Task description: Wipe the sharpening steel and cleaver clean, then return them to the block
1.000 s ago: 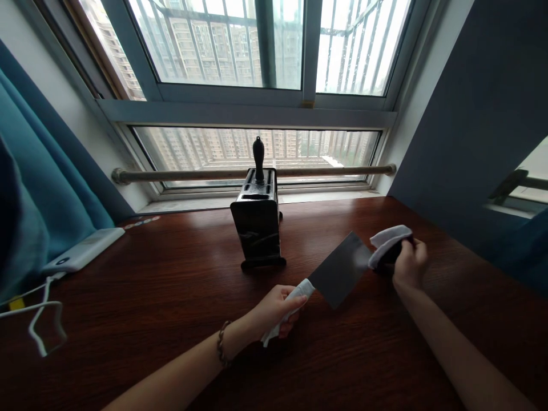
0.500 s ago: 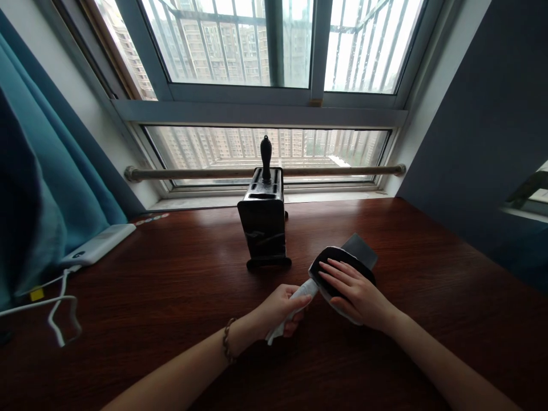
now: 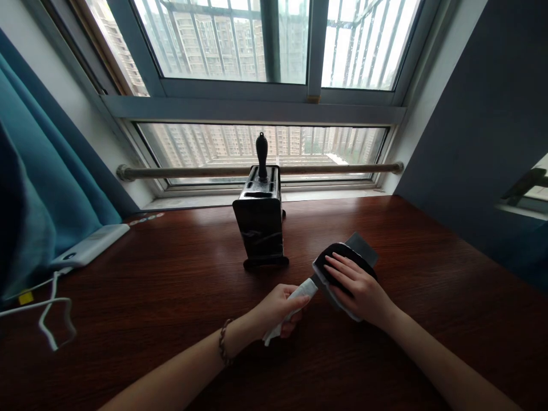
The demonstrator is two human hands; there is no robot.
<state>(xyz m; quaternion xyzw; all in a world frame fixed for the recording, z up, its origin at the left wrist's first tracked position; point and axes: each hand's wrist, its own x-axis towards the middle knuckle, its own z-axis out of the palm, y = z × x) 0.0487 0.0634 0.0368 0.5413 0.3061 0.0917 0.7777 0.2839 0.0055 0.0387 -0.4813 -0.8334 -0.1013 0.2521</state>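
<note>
My left hand is closed round the white handle of a cleaver. Its dark rectangular blade lies low over the brown wooden table and points away to the right. My right hand rests flat on a dark cloth with a white underside, pressing it on the blade near the handle, fingers stretched out. Only the blade's far corner shows past the cloth. A black knife block with one dark handle sticking up stands just behind the hands.
A white power bank with a white cable lies at the table's left edge by a teal curtain. Behind the table are a window sill, a metal rail and a large window. A grey wall rises on the right.
A second ago my right hand held the cloth bunched past the blade's far end. It has since laid the cloth on the blade by the handle and presses it there. My left hand kept its grip.
</note>
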